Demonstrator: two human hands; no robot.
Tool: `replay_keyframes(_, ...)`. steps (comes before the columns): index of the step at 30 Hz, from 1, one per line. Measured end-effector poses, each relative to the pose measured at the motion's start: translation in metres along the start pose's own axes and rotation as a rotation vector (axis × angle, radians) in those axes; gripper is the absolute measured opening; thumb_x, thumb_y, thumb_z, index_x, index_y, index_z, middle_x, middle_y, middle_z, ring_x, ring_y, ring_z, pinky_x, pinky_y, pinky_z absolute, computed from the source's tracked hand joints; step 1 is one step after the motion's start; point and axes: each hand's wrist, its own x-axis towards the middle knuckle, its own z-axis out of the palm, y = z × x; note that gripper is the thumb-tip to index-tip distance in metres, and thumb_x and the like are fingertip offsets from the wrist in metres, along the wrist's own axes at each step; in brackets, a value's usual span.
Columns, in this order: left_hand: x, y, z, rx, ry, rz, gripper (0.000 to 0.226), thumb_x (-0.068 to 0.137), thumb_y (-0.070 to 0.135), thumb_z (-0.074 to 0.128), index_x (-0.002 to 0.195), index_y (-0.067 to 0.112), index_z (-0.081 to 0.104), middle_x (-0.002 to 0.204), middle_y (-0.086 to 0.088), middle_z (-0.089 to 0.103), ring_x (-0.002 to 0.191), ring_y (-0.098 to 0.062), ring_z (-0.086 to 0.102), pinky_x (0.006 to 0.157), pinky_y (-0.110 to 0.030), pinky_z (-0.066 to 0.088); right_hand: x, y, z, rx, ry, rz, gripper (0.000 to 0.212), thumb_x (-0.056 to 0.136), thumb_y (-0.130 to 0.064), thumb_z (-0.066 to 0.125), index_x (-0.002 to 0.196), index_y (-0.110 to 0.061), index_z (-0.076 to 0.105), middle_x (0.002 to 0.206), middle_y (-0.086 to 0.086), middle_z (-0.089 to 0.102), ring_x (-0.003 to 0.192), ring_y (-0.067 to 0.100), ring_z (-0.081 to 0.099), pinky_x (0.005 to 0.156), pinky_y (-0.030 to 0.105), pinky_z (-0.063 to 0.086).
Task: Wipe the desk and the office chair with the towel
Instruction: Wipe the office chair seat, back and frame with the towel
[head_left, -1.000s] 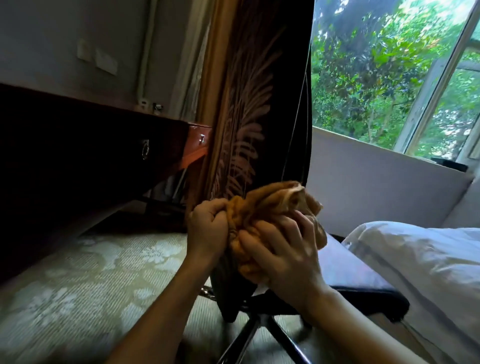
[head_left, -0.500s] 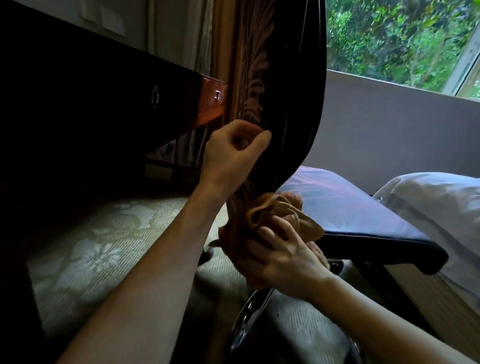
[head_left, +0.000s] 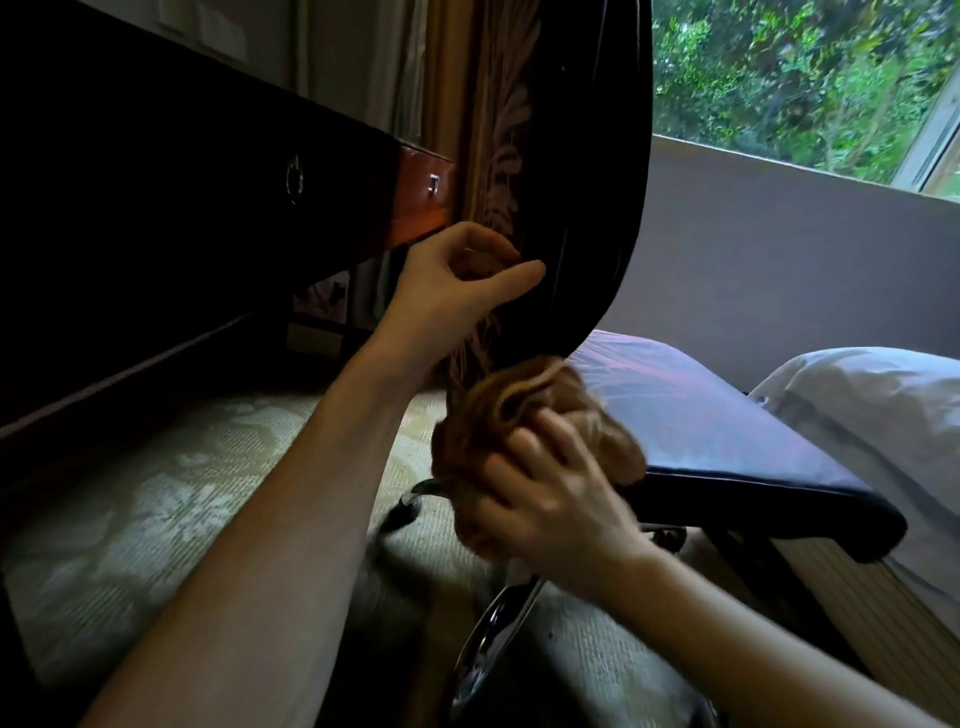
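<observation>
Up off the towel since a second ago: left hand, now higher, at the left edge of the back of the office chair. Towel lower as well, down from the middle of the back to its foot, where back meets seat.

Dark wooden desk along the left, front in shadow, ring pull on a drawer, red-brown corner nearest the chair. Office chair just right of it: tall glossy black back, upright; blue-purple seat stretching to the right; chrome base below. Pale patterned carpet under desk and chair. White bed at the right, just beside the seat. Window top right, green leaves beyond. Brown leaf-patterned curtain between desk and chair back.

Orange-brown towel bunched up, pressed against the bottom of the chair back and touching the rear of the seat. Right hand, blurred, fingers curled over the bunch and gripping it. Left hand closed in a pinch on the back's left edge, thumb stretched forward against curled fingers.
</observation>
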Motion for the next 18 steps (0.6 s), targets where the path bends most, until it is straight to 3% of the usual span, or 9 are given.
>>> replay_keyframes(3, 0.001, 0.0, 0.002, -0.004, -0.008, 0.01, 0.02, 0.081, 0.018, 0.088, 0.089, 0.014, 0.069, 0.081, -0.006, 0.071, 0.073, -0.008, 0.069, 0.065, -0.018, 0.052, -0.027, -0.034, 0.017, 0.054, -0.16, -0.105, 0.024, 0.096, -0.024, 0.063, 0.117, -0.031, 0.075, 0.114, -0.006, 0.073, 0.104, 0.024, 0.067, 0.107, 0.046, 0.048)
replay_keyframes(5, -0.001, -0.001, 0.005, 0.005, -0.002, 0.014, 0.02, 0.083, 0.018, 0.087, 0.089, 0.015, 0.068, 0.084, -0.008, 0.071, 0.077, -0.011, 0.068, 0.07, -0.021, 0.053, -0.039, -0.05, 0.022, 0.117, -0.211, -0.137, 0.023, 0.088, -0.031, 0.075, 0.111, -0.031, 0.076, 0.112, -0.009, 0.073, 0.105, 0.02, 0.069, 0.105, 0.039, 0.048)
replay_keyframes(9, 0.0, -0.008, 0.009, 0.019, -0.037, -0.002, 0.021, 0.084, 0.024, 0.085, 0.087, 0.018, 0.066, 0.08, 0.002, 0.07, 0.078, -0.007, 0.069, 0.072, -0.018, 0.054, -0.04, -0.053, 0.005, 0.248, -0.06, 0.024, 0.008, 0.092, -0.02, 0.074, 0.092, -0.028, 0.073, 0.097, -0.003, 0.07, 0.091, 0.023, 0.069, 0.098, 0.039, 0.05)
replay_keyframes(12, 0.005, -0.005, 0.011, 0.111, -0.058, -0.002, 0.034, 0.077, 0.033, 0.09, 0.09, 0.022, 0.061, 0.078, 0.006, 0.063, 0.069, 0.002, 0.06, 0.066, -0.013, 0.049, -0.015, -0.029, -0.021, 0.142, 0.07, 0.091, 0.01, 0.097, -0.02, 0.068, 0.089, -0.026, 0.07, 0.094, 0.0, 0.07, 0.095, 0.029, 0.069, 0.105, 0.045, 0.049)
replay_keyframes(14, 0.007, 0.003, 0.014, 0.199, -0.073, 0.015, 0.046, 0.071, 0.042, 0.093, 0.092, 0.027, 0.055, 0.079, 0.009, 0.058, 0.063, 0.008, 0.055, 0.062, -0.01, 0.046, 0.0, -0.013, -0.031, 0.059, 0.057, 0.123, 0.008, 0.097, -0.025, 0.069, 0.091, -0.026, 0.074, 0.096, 0.001, 0.071, 0.098, 0.031, 0.069, 0.11, 0.049, 0.045)
replay_keyframes(18, 0.003, 0.023, 0.024, 0.388, -0.096, 0.06, 0.06, 0.059, 0.062, 0.089, 0.092, 0.032, 0.048, 0.082, 0.013, 0.056, 0.071, -0.002, 0.055, 0.064, -0.023, 0.046, -0.002, -0.03, -0.025, 0.009, -0.09, 0.129, 0.019, 0.098, -0.018, 0.059, 0.1, -0.022, 0.078, 0.103, 0.004, 0.073, 0.098, 0.031, 0.069, 0.103, 0.048, 0.043)
